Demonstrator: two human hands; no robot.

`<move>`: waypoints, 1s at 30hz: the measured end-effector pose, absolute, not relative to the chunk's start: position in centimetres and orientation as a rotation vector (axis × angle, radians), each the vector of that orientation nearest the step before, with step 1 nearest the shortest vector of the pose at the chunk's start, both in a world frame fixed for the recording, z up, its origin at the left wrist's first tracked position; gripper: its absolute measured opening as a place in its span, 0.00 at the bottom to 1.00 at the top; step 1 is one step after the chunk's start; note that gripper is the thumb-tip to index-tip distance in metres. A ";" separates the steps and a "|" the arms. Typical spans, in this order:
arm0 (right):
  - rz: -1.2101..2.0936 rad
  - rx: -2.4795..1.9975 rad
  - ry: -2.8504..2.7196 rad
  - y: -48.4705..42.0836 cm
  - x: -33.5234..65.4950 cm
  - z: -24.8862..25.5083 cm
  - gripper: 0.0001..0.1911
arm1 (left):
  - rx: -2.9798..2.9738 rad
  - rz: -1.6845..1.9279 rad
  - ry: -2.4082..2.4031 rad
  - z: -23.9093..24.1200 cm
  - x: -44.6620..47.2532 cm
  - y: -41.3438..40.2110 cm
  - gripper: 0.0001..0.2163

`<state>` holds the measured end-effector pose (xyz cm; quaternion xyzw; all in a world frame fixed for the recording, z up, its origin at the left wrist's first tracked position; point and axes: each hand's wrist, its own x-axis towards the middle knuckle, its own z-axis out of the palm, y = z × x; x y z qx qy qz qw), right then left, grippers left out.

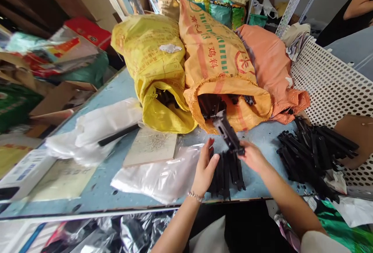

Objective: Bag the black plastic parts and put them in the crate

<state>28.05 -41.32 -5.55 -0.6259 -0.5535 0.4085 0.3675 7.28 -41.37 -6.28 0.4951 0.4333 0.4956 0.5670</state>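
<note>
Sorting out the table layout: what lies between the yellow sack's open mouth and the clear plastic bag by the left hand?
A pale flat board lies between the yellow sack and the clear plastic bag, seen in the head view.

Coarse woven plastic sacks (215, 62), matt black plastic parts (229, 171), glossy clear plastic bags (160, 175), scuffed painted tabletop (116, 89).

Bright, even daylight, soft shadows; glare on the clear plastic bag (163, 177); edges bend wide-angle, corners smear soft.
</note>
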 end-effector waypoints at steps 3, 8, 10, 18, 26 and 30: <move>1.360 -1.359 -1.452 -45.9 26.2 -4.7 0.24 | 0.905 1.074 0.828 -4.7 8.6 -41.3 0.25; 0.518 -1.478 -1.860 -44.9 27.2 -0.4 0.18 | 0.750 0.868 0.760 -2.7 8.0 -43.0 0.22; 0.219 -1.407 -2.059 -43.4 27.4 0.7 0.16 | 0.717 0.832 0.740 -2.1 7.6 -44.0 0.22; 0.759 -1.339 -2.053 -42.3 24.8 1.1 0.23 | 0.741 0.997 0.908 -1.8 7.2 -45.0 0.20; 0.201 -1.090 -2.520 -48.8 21.3 -2.0 0.16 | 0.785 1.088 0.968 -2.6 5.8 -45.4 0.17; 0.465 -1.095 -2.525 -49.2 21.9 -3.3 0.17 | 0.958 1.177 1.113 -5.1 4.2 -45.9 0.29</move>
